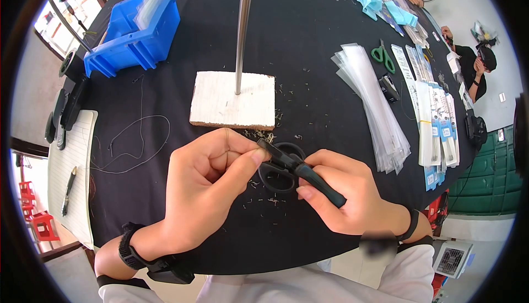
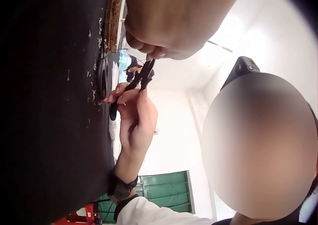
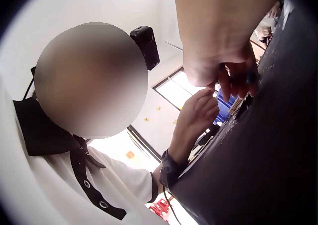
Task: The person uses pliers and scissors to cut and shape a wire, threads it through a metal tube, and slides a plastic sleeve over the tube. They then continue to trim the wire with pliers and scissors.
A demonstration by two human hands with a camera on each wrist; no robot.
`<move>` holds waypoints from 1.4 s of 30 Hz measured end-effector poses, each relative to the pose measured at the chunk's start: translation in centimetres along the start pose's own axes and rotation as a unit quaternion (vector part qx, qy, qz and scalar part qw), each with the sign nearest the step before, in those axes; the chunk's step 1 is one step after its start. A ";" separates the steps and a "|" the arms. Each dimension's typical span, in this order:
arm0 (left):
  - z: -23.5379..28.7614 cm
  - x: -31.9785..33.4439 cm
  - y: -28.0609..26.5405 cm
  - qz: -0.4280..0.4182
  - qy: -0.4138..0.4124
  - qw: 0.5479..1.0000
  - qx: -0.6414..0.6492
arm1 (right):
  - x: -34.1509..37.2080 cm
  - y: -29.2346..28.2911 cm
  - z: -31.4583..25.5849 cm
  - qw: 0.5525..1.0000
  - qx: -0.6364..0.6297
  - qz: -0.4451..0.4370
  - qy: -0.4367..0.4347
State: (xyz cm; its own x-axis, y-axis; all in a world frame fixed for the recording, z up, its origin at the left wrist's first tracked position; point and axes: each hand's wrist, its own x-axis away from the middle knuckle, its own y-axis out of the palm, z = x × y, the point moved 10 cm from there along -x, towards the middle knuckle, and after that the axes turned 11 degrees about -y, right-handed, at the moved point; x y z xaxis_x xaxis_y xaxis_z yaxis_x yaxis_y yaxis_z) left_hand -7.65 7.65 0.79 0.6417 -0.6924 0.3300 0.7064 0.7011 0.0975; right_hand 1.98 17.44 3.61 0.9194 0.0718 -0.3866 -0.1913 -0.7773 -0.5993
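Note:
My right hand grips a pair of black pliers by the handles, the nose pointing up and left. With thumb and index finger my left hand pinches something small right at the pliers' nose; fingertips hide it, and I cannot tell what it is. In the left wrist view the pliers reach up to the left fingertips. Beneath them, black scissors lie on the dark cloth, partly covered by the pliers. Small pale clippings are scattered around the scissors and along the board's edge.
Ahead stands a metal rod on a white board. To the left are a blue bin, a coil of thin line, and a notebook with a pen. Clear plastic sleeves, green-handled scissors and packets lie right.

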 end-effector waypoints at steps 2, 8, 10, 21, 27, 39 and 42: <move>-0.1 0.0 0.1 0.008 -0.004 1.000 -0.001 | 0.2 0.5 -0.2 1.000 0.024 -0.005 0.002; 0.2 0.0 -0.1 0.018 0.039 0.999 0.003 | -0.1 0.8 0.3 0.997 -0.053 -0.026 0.053; 0.4 0.1 -0.2 0.019 0.036 0.999 -0.014 | 0.0 0.9 0.7 0.991 -0.114 0.000 0.068; 0.5 0.3 0.0 0.023 0.045 0.997 -0.052 | 0.2 0.0 0.4 0.998 -0.034 -0.017 0.044; 0.8 0.3 -0.7 0.040 0.049 0.998 -0.028 | 0.0 -0.8 0.5 1.000 0.022 -0.001 0.017; 0.7 0.3 -0.5 0.040 0.039 0.998 -0.025 | -0.6 -1.9 -0.5 0.986 0.154 0.029 -0.055; 0.8 0.3 -0.4 0.045 0.035 0.998 -0.030 | -0.7 -1.9 -0.6 0.984 0.166 0.031 -0.060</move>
State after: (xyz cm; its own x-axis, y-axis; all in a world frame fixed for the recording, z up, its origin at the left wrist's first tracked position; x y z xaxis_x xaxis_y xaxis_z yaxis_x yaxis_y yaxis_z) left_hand -7.98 7.29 1.58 0.7204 -0.6393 0.2689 0.6608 0.7505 0.0141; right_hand 1.94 18.51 5.40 0.8591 0.1194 -0.4977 -0.3657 -0.5371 -0.7601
